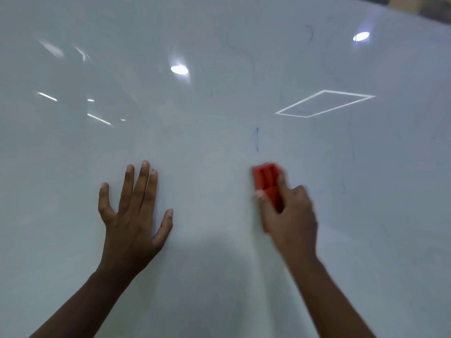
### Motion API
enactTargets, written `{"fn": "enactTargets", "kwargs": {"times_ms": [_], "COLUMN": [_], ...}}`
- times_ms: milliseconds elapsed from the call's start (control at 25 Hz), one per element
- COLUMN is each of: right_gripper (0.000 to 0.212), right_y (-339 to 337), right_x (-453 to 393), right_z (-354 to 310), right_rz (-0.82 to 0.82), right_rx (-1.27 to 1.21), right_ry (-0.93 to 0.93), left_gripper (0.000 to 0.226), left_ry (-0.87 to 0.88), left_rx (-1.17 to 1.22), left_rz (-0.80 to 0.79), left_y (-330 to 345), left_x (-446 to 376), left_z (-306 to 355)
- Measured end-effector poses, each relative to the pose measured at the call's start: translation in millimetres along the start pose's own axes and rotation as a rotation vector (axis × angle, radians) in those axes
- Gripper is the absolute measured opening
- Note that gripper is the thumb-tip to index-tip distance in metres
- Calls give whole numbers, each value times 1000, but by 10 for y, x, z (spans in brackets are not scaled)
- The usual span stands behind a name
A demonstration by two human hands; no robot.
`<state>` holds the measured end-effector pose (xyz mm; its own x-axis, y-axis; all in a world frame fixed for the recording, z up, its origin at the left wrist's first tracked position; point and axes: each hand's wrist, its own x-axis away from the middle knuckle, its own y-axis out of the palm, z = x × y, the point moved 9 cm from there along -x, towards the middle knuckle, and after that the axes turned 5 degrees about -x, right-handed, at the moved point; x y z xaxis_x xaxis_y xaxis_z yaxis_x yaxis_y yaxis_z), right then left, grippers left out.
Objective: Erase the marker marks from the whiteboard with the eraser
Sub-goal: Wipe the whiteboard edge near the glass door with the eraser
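Mostly whiteboard (219, 276) here, filling nearly the whole frame; only at the upper right corner does a dark, blurred strip of something beyond its edge show, too smeared to identify.

Right hand (289, 211), right of centre, motion-blurred. It grips a red eraser (266, 181), thumb on the eraser's left side, fingers curled over the right side and back. Lower end of the eraser is hidden in the palm; its wiping face is turned to the board and cannot be seen. Whether it presses the surface or sits just off it cannot be told from the blur.

Left hand (135, 213), left of centre, sharp. Fingers straight and spread, thumb out to the right, palm laid flat toward the board, holding nothing. Both forearms are cut off at the bottom edge.

Marks: one short blue marker stroke (256, 139), near-vertical, stands just above the eraser, apart from it. Fainter blue traces (310, 32) in the upper right of the frame, and thin ghosted lines down the right side, are hard to make out; some may be residue, some reflections.

Glare: two bright oval light reflections (179, 69), one upper centre, one upper right. A white diamond-shaped outline (324, 103) right of centre, also reflected. Streaky highlights in the upper left.
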<state>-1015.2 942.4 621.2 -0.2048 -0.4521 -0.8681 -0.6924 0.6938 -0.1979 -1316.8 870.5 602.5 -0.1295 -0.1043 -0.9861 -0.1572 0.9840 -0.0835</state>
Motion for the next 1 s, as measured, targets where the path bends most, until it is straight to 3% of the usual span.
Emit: {"fn": "enactTargets", "kwargs": {"times_ms": [160,320,560,800,880,1000], "right_gripper": [70,71,66,66,65,64], "right_y": [416,306,-143,-551,-470,-137], "right_x": [736,457,-647,-1363,-1262,-870], "right_z": [-550,-589,-524,118,15,-532], "right_rz": [-177,-120,105,316,355,328], "right_rx": [137,205,194,-58,-49,-25], "right_ry": [-431,-560,-530,-97,-105,-351], "left_gripper": [81,82,75,73,73,74], "left_ry": [53,82,81,75,72,64], "left_rx": [25,-10,-77,-105,-104,-99], "left_rz": [40,73,118,141,140,138], "left_y": [-6,11,-2,-1,-2,5], "left_x": [-409,-899,-1360,-1329,-1335,-1327], "left_z": [64,52,-58,-28,-20,1]}}
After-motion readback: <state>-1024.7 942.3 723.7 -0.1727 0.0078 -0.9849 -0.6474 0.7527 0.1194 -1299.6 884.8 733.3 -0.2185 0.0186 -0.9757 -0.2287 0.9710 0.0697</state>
